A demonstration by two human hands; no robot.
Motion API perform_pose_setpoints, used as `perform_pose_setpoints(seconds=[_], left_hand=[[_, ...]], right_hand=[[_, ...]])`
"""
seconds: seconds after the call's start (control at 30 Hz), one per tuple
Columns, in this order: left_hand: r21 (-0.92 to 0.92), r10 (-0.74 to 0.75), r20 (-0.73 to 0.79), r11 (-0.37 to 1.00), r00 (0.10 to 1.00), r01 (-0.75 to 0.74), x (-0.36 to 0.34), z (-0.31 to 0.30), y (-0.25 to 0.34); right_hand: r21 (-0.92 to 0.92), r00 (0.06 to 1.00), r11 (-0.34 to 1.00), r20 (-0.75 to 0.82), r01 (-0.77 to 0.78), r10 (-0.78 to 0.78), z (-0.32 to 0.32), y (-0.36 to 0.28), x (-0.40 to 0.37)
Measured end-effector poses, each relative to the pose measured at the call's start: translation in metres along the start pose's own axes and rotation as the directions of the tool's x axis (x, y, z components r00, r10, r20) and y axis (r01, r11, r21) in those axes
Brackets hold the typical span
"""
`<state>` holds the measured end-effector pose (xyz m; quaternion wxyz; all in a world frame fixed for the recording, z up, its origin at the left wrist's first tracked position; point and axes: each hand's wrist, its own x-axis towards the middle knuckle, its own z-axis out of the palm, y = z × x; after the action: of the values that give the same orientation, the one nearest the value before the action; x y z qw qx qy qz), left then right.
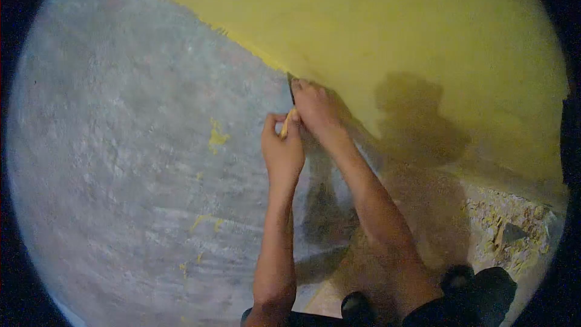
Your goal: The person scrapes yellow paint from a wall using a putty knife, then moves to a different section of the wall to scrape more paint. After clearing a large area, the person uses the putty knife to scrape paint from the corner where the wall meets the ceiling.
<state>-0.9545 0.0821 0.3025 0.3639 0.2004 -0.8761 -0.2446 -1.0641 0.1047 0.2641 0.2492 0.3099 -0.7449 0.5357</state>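
Note:
My left hand (283, 142) pinches a small yellowish-orange piece (284, 127) between thumb and fingers, near the middle of the view. Just above and to the right, my right hand (315, 106) is closed around a thin dark blade-like tool (290, 88). The tool's upper end meets the edge where the yellow layer (339, 18) borders the grey wall surface (133, 97). My two hands are very close together, and the right fingers partly hide the tool.
Yellow scraps and debris (490, 218) lie at the lower right, with a dark triangular piece (513, 234) among them. My dark-clothed legs (484, 300) are at the bottom. Small yellow patches (216, 137) dot the grey surface.

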Motion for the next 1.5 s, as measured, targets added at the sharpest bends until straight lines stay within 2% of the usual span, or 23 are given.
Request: perform_pose_setpoints(seconds=[0.1,0.23,0.33,0.4,0.43,0.53,0.6,0.7,0.8,0.87,0.9,0.97,1.03,1.07,1.13,1.17,1.23,1.27,1.33,1.37,1.43,1.47,1.5], left_hand=[[0.009,0.021,0.004,1.000,1.000,-0.021,-0.010,-0.008,0.006],[0.012,0.049,0.009,0.999,0.999,-0.049,0.000,0.002,-0.004],[-0.050,-0.096,0.037,0.994,0.995,0.098,-0.009,-0.003,0.017],[-0.054,-0.027,0.028,0.998,0.999,0.028,-0.007,-0.002,0.002],[-0.033,0.025,0.024,0.999,0.999,-0.024,-0.008,-0.003,-0.010],[-0.009,-0.053,0.042,0.999,0.998,0.053,-0.005,-0.005,0.012],[-0.014,-0.052,0.021,0.999,0.998,0.052,-0.014,-0.009,-0.003],[-0.009,-0.008,0.029,1.000,1.000,0.009,-0.001,0.000,-0.005],[-0.024,-0.031,0.029,0.999,0.999,0.031,-0.003,0.001,-0.007],[-0.098,-0.033,0.027,0.995,0.999,0.036,-0.010,-0.001,0.001],[-0.110,-0.122,0.038,0.986,0.992,0.125,-0.015,-0.003,0.007],[-0.104,-0.222,0.064,0.968,0.973,0.228,-0.012,-0.002,0.004],[-0.040,-0.051,0.013,0.998,0.999,0.051,0.001,0.003,-0.008],[-0.033,-0.062,0.006,0.998,0.998,0.062,-0.005,-0.002,-0.004],[-0.182,-0.134,0.071,0.973,0.988,0.145,-0.013,-0.005,0.012],[-0.196,-0.118,0.075,0.972,0.990,0.131,-0.008,-0.001,0.013],[-0.094,-0.111,0.055,0.989,0.992,0.116,-0.007,0.000,0.000],[-0.085,-0.117,0.057,0.989,0.992,0.121,-0.006,0.002,0.000],[-0.093,-0.070,0.051,0.993,0.996,0.074,-0.003,0.004,0.005],[-0.094,-0.077,0.044,0.992,0.996,0.081,-0.012,-0.002,0.008],[-0.154,-0.172,0.035,0.972,0.984,0.176,-0.020,-0.005,0.019],[-0.163,-0.158,0.045,0.973,0.986,0.163,-0.014,0.001,0.013],[-0.104,-0.102,0.020,0.989,0.995,0.104,-0.009,0.004,-0.001]], right_hand=[[-0.007,0.993,0.993,-0.019,0.114,-0.115,0.002,0.002,-0.006],[-0.022,0.998,0.998,0.019,0.057,-0.056,0.004,0.005,-0.001],[0.070,0.998,0.997,0.061,-0.022,0.017,0.005,-0.002,-0.006],[0.003,0.994,1.000,-0.105,0.025,-0.024,0.007,-0.006,-0.016],[0.001,0.994,1.000,-0.107,0.019,-0.019,0.007,-0.002,-0.011],[-0.018,1.000,1.000,-0.021,0.022,-0.023,0.012,-0.002,-0.011],[0.055,0.997,0.998,0.077,-0.022,0.018,0.007,0.000,-0.010],[-0.106,0.992,0.992,-0.091,0.074,-0.084,0.004,0.002,-0.007],[0.046,0.999,0.999,-0.040,0.002,0.000,-0.002,0.003,-0.005],[0.014,0.998,0.999,-0.048,0.046,-0.045,0.015,0.002,-0.012],[-0.029,0.993,0.996,-0.077,0.086,-0.088,0.013,0.003,-0.009],[-0.009,0.998,1.000,-0.062,0.027,-0.028,0.006,0.003,-0.006],[-0.003,0.996,1.000,0.091,-0.006,0.006,-0.003,0.007,0.000],[0.006,0.995,1.000,0.103,-0.004,0.003,-0.003,0.003,-0.005],[0.014,0.994,1.000,0.108,-0.005,0.003,-0.008,-0.002,-0.008],[0.000,0.996,1.000,0.093,-0.001,0.001,-0.010,0.002,-0.004],[-0.054,0.989,0.994,-0.109,0.094,-0.099,-0.004,0.003,-0.011],[-0.046,0.990,0.995,-0.105,0.088,-0.093,-0.007,0.005,-0.009],[0.010,0.995,1.000,0.100,0.010,-0.011,-0.012,0.005,-0.003],[0.012,0.994,1.000,0.108,0.016,-0.018,-0.007,0.001,-0.008],[-0.015,0.999,0.999,0.009,0.038,-0.038,0.005,0.000,-0.011],[0.000,0.990,0.998,-0.120,0.069,-0.069,0.010,0.001,-0.012],[-0.002,0.990,0.998,-0.123,0.065,-0.064,0.005,0.003,-0.009]])
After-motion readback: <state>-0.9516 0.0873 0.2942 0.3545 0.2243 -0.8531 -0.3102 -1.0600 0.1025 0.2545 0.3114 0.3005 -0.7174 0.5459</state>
